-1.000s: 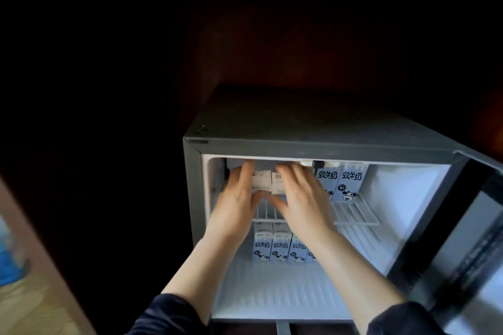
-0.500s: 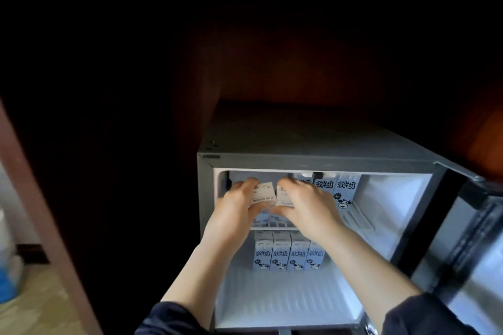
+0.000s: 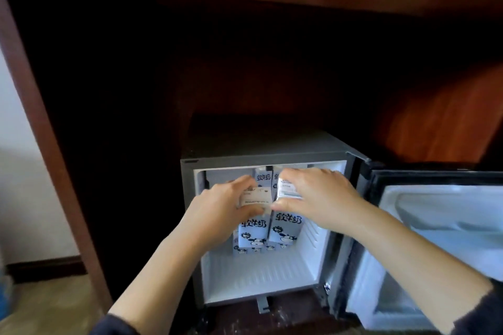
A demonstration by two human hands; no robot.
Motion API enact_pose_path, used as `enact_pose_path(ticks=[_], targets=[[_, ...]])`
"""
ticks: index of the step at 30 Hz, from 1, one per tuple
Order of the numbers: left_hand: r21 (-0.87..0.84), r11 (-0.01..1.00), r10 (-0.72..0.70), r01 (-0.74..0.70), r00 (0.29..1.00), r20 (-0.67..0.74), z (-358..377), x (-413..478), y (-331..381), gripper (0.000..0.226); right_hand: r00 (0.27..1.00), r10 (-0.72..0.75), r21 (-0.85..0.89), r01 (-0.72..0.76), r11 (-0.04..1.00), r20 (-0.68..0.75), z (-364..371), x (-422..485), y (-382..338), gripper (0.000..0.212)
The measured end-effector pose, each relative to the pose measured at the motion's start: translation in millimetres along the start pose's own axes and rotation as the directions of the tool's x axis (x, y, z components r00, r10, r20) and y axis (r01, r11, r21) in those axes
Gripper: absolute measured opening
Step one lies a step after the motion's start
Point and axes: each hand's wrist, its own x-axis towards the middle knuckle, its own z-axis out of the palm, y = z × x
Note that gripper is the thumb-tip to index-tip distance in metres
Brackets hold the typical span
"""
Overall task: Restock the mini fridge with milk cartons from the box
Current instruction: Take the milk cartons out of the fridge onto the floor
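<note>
The grey mini fridge (image 3: 266,155) stands open under a wooden desk. My left hand (image 3: 220,209) grips the top of one blue-and-white milk carton (image 3: 251,231). My right hand (image 3: 321,198) grips the top of a second carton (image 3: 285,228) right beside it. Both cartons are upright at the front of the fridge opening, side by side and touching. More cartons stand behind them on the upper level (image 3: 263,178), and a row shows on the fridge floor (image 3: 245,250). The box is out of view.
The fridge door (image 3: 435,226) hangs open to the right, its white inner side facing me. A wooden desk leg (image 3: 40,130) slants down on the left, and the desk's underside runs across the top. Pale floor (image 3: 54,302) lies at lower left.
The view has pulled back and brightened. Both hands, still on their cartons, now sit nearer the front of the opening, and the cartons' printed fronts have come into view.
</note>
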Motion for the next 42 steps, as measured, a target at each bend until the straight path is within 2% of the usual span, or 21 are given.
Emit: enact_pose_path(ticks=[5,11,16,20,22,25,30,34,37,42], targets=[[-0.004,0.996,0.093,-0.093,0.994,0.061,-27.8,-31.5,51.5,0.03,1.0,-0.011,-0.038,0.012,0.999,0.019,-51.9,-58.7,-1.7,0.036],[-0.12,0.973,0.209,-0.198,0.973,0.094,-28.3,-58.5,125.0,0.028,0.997,0.052,-0.041,-0.05,0.998,0.052,-83.5,-132.6,23.9,0.042],[-0.206,0.938,0.309,-0.277,0.94,0.144,5.1,-68.6,186.5,0.027,0.982,0.151,-0.053,-0.146,0.988,0.111,-89.3,-196.3,58.0,0.048],[-0.259,0.92,0.352,-0.295,0.91,0.217,49.9,-74.5,228.4,0.031,0.949,0.221,-0.023,-0.222,0.975,0.223,-80.5,-247.2,87.2,0.033],[-0.247,0.919,0.37,-0.309,0.892,0.261,75.1,-75.8,247.0,0.034,0.935,0.248,0.001,-0.257,0.966,0.251,-71.0,-271.8,103.8,0.032],[-0.281,0.92,0.362,-0.273,0.865,0.347,117.6,-79.2,271.5,0.031,0.9,0.313,-0.027,-0.32,0.947,0.305,-48.9,-305.6,128.7,0.039],[-0.336,0.918,0.364,-0.212,0.787,0.498,190.9,-88.1,305.6,0.03,0.836,0.366,-0.018,-0.393,0.919,0.408,-0.9,-356.1,156.8,0.034],[-0.357,0.93,0.305,-0.089,0.728,0.614,257.2,-98.5,319.1,0.027,0.739,0.453,-0.003,-0.521,0.854,0.498,43.7,-393.6,172.9,0.033],[-0.344,0.939,0.25,0.021,0.645,0.722,304.4,-110.3,320.2,0.028,0.642,0.515,-0.019,-0.615,0.788,0.568,80.7,-416.4,180.7,0.029],[-0.272,0.961,0.19,0.054,0.585,0.789,360.5,-131.0,318.1,0.025,0.561,0.51,0.01,-0.679,0.734,0.652,136.5,-445.0,180.0,0.03]])
